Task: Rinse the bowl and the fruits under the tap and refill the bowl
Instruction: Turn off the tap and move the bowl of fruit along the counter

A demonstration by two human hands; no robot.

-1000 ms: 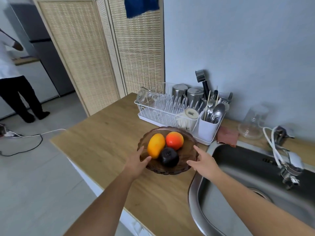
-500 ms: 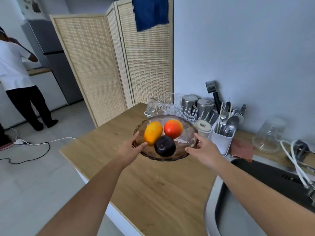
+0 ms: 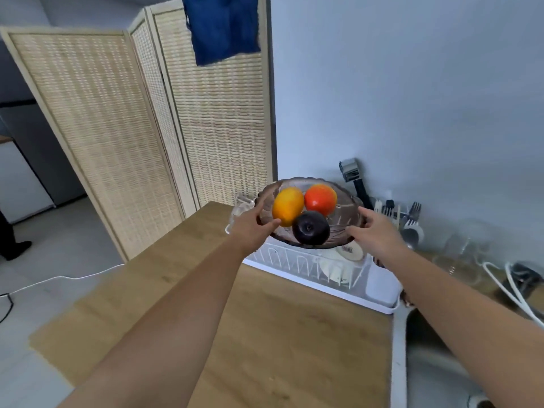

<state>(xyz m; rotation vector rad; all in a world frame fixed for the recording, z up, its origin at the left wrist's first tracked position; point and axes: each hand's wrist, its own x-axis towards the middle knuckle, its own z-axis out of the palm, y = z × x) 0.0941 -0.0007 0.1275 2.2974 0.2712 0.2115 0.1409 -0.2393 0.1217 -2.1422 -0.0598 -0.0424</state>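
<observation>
Head view: the left grip (image 3: 253,228) and the right grip (image 3: 375,231) each clasp an opposite edge of the brown glass bowl (image 3: 297,181). Their thumbs lie on the rim and their fingers go under it, so the bowl hangs between the 2 grips, up off the table (image 3: 279,334).

3 fruits sit in the bowl. A yellow-orange one (image 3: 288,206) is just beside the left grip's thumb. A red-orange one (image 3: 320,199) sits on the far side, between the grips. A dark purple one (image 3: 310,228) is nearest the wrists, close against the other 2.

Below and just beyond the grips stands a white dish rack (image 3: 297,265), with cutlery (image 3: 412,225) past the right grip. The steel sink (image 3: 398,363) rim runs under the right forearm. Well beyond the left grip stands a woven folding screen (image 3: 117,128), with a blue cloth (image 3: 223,28) draped over its top.
</observation>
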